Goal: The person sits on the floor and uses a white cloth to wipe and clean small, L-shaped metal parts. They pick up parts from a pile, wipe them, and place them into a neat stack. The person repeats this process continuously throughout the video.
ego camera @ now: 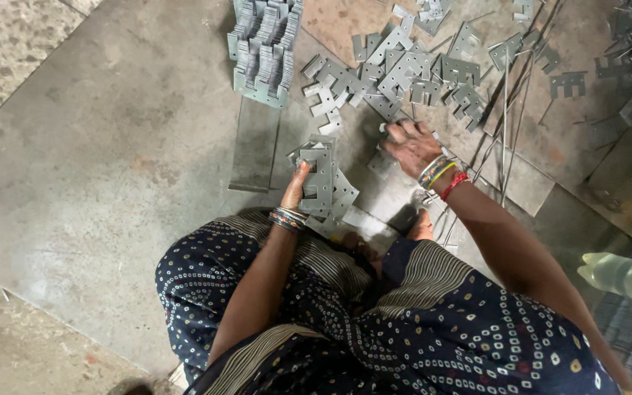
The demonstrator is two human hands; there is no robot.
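I see the left hand (295, 186) gripping a stack of flat grey metal plates (321, 179), fingers wrapped round its left edge; the stack stands upright on the floor sheet (111, 146), just in front of the knees. The right hand (411, 144) lies palm down to the right of the stack, fingers spread and pressing on the near edge of the loose pile of plates (396, 73); I cannot tell whether it pinches one. Farther off and left, a bundled row of plates (265, 47) rests at the far end of a flat metal strip (254, 150); thin rods (506, 124) lie to the right; a clear plastic bottle (623, 276) sits at the near right.
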